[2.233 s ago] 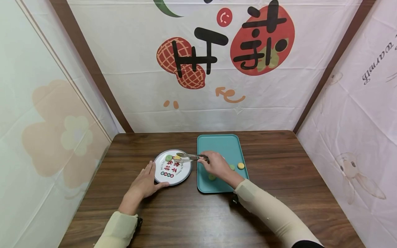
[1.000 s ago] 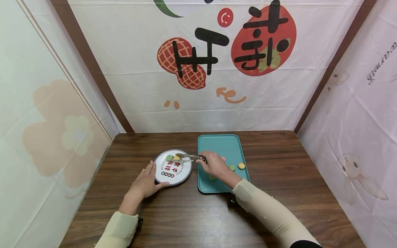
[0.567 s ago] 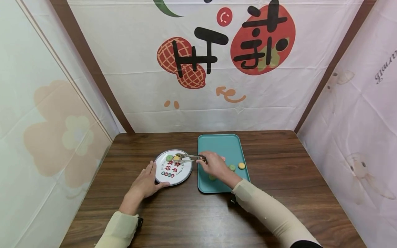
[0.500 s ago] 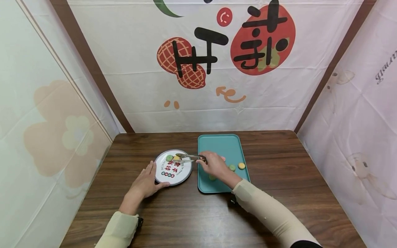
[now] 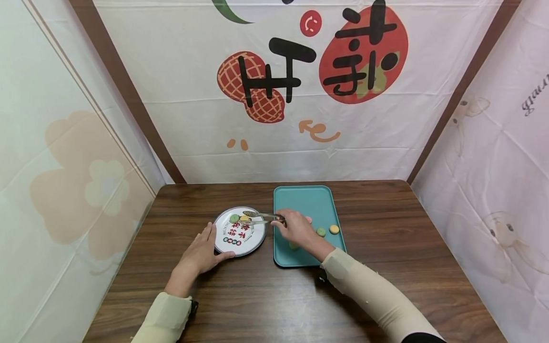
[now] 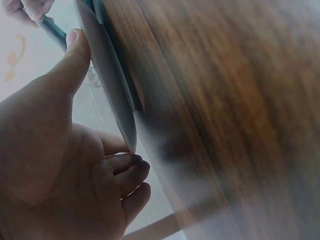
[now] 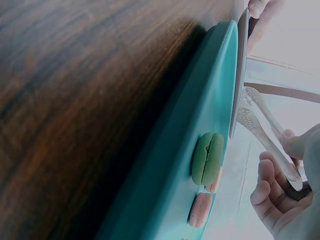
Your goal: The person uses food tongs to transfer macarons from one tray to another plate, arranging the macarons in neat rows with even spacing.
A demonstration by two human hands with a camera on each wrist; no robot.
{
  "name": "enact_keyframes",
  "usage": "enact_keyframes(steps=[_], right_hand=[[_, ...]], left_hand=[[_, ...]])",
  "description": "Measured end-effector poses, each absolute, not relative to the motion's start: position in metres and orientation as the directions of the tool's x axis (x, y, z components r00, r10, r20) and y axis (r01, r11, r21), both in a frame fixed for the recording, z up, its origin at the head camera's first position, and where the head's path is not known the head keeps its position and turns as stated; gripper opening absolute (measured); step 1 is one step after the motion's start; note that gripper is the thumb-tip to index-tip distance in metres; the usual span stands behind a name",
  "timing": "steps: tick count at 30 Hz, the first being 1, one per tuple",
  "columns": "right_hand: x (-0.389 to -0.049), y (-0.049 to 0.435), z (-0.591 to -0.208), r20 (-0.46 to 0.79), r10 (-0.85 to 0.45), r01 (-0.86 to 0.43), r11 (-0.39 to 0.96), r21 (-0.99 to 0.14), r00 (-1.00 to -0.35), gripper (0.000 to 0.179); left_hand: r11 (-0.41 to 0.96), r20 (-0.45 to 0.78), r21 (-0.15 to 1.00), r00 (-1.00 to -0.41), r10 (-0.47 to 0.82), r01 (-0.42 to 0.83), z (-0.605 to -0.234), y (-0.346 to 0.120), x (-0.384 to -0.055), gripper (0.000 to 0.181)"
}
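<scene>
The left hand rests against the near-left rim of a white plate with red lettering. Its thumb and fingers spread along the edge, as the left wrist view also shows. On the plate lie a green macaron and a yellow macaron. Metal tongs with perforated tips reach over the plate from the right, gripped by the right hand. Their tips stand apart, overlapping the yellow macaron in the head view. Thumb and curled fingers around the tongs show in the right wrist view.
Beside the plate, under the right hand, lies a teal tray. It bears green macarons, a yellow macaron and pink macarons, partly hidden by the hand. Printed cloth walls enclose the wooden table.
The right hand and forearm have shifted very slightly left since the oldest frame, staying nearly still since. The tongs remain over the plate, and the left hand has kept its place at the rim.
</scene>
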State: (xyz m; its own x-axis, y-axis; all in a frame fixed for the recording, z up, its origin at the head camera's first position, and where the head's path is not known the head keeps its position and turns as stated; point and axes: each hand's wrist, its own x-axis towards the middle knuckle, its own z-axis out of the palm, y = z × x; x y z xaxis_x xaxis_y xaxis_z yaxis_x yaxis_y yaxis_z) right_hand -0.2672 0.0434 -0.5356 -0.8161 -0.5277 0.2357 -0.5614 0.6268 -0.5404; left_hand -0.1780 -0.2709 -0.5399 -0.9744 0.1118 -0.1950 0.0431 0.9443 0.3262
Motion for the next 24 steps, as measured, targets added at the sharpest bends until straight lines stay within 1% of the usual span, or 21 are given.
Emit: enact_keyframes(steps=[5, 10, 14, 24], right_hand=[[-0.267, 0.045, -0.535, 0.233, -0.525, -0.556, 0.625, -0.547, -0.819, 0.037], [-0.265, 0.046, -0.534, 0.231, -0.523, -0.553, 0.62, -0.558, -0.82, 0.041], [-0.262, 0.049, -0.532, 0.231, -0.523, -0.546, 0.598, -0.586, -0.821, 0.044], [-0.256, 0.066, -0.526, 0.261, -0.467, -0.52, 0.605, -0.603, -0.845, 0.044]], left_hand=[[0.944, -0.195, 0.327, -0.975, 0.108, 0.039, -0.54, -0.27, -0.178, 0.127], [0.947, -0.197, 0.32, -0.975, 0.105, 0.038, -0.539, -0.269, -0.177, 0.126], [0.945, -0.202, 0.325, -0.974, 0.104, 0.034, -0.538, -0.268, -0.176, 0.126], [0.944, -0.206, 0.329, -0.973, 0.1, 0.027, -0.539, -0.267, -0.176, 0.123]])
